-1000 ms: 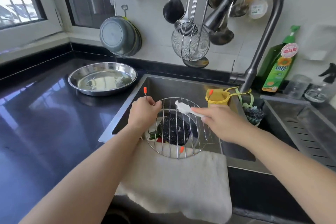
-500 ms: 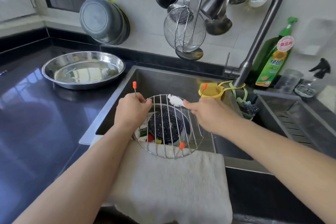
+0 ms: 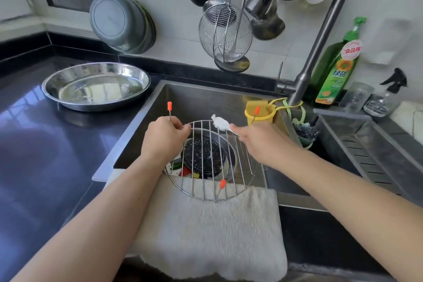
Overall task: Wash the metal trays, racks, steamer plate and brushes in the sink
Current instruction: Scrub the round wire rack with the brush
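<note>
A round wire rack [image 3: 212, 186] with orange-capped legs is held upside down over the sink [image 3: 206, 98], its near edge over a white towel. My left hand [image 3: 163, 139] grips the rack's far left rim. My right hand [image 3: 256, 142] holds a small white brush [image 3: 219, 122], whose head lies on the rack's far wires. Under the rack a dark perforated steamer plate [image 3: 203, 159] lies in the sink bottom. A shallow metal tray [image 3: 96, 86] sits on the black counter to the left.
A white towel [image 3: 206, 231] drapes over the sink's front edge. The grey tap [image 3: 320, 36] arches overhead. A yellow cup [image 3: 261, 111], scourer and green detergent bottle [image 3: 336, 71] stand at the right, with a draining basin [image 3: 370, 146] beyond. Ladles, a strainer and pans hang on the wall.
The view has shifted right and down a little. My right hand has slid the brush toward the rack's far edge; my left hand keeps its grip on the rim.
</note>
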A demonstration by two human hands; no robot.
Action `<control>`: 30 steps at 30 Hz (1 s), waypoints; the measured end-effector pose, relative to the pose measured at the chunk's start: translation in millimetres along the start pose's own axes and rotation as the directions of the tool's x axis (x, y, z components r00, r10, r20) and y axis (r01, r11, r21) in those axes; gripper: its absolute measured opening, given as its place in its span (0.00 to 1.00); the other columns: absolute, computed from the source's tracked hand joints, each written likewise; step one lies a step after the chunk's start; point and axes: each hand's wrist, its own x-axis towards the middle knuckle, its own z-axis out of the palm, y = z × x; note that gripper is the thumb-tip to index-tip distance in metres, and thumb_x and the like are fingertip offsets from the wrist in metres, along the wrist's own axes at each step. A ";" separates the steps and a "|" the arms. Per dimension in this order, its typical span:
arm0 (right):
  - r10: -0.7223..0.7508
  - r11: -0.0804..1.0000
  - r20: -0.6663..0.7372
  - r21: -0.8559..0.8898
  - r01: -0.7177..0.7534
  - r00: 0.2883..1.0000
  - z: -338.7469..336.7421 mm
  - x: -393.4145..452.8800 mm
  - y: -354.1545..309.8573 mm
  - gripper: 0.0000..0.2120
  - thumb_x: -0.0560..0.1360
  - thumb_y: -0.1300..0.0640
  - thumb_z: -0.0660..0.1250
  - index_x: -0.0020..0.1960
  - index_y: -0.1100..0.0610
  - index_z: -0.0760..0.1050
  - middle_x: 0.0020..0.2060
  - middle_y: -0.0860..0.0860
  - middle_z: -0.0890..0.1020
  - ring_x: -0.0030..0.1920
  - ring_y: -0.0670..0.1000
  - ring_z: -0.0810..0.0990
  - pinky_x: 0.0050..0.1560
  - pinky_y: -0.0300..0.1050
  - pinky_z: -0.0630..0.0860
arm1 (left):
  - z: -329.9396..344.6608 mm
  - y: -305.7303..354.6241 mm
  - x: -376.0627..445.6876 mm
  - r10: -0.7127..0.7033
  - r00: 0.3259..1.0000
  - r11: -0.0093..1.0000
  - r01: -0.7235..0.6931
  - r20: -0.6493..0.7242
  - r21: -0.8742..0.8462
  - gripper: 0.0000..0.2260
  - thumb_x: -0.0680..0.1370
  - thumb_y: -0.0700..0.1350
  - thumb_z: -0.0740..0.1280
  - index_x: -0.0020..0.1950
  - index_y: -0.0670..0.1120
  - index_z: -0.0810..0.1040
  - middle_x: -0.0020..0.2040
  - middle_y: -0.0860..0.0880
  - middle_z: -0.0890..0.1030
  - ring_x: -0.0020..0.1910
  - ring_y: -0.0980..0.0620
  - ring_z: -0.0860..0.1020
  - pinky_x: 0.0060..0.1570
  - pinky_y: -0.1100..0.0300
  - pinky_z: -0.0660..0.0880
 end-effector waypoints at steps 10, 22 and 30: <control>0.053 0.988 -0.169 0.152 -0.027 0.984 3.8 -28.5 12.5 0.21 0.85 0.54 0.58 0.77 0.41 0.66 0.37 0.48 0.72 0.39 0.52 0.74 0.41 0.53 0.73 | -3.5 -3.7 4.6 -0.058 0.993 0.998 0.053 -0.101 -0.045 0.13 0.79 0.52 0.69 0.37 0.48 0.80 0.31 0.50 0.81 0.36 0.51 0.80 0.32 0.60 0.68; -0.039 0.996 0.063 0.083 0.034 0.997 3.5 -65.1 9.4 0.23 0.86 0.54 0.55 0.77 0.34 0.61 0.40 0.48 0.71 0.39 0.50 0.75 0.40 0.50 0.74 | -3.3 -3.5 4.8 -0.051 0.993 0.998 0.048 -0.106 -0.032 0.12 0.79 0.52 0.68 0.38 0.49 0.81 0.31 0.50 0.81 0.34 0.51 0.80 0.31 0.62 0.68; -0.006 0.999 0.013 0.035 0.005 1.000 10.9 -67.5 9.9 0.23 0.86 0.53 0.56 0.76 0.32 0.62 0.42 0.45 0.72 0.40 0.47 0.74 0.39 0.45 0.75 | -1.4 -3.7 5.3 -0.027 0.997 0.999 0.024 -0.070 -0.044 0.12 0.79 0.52 0.69 0.38 0.50 0.81 0.30 0.50 0.81 0.33 0.50 0.80 0.32 0.60 0.70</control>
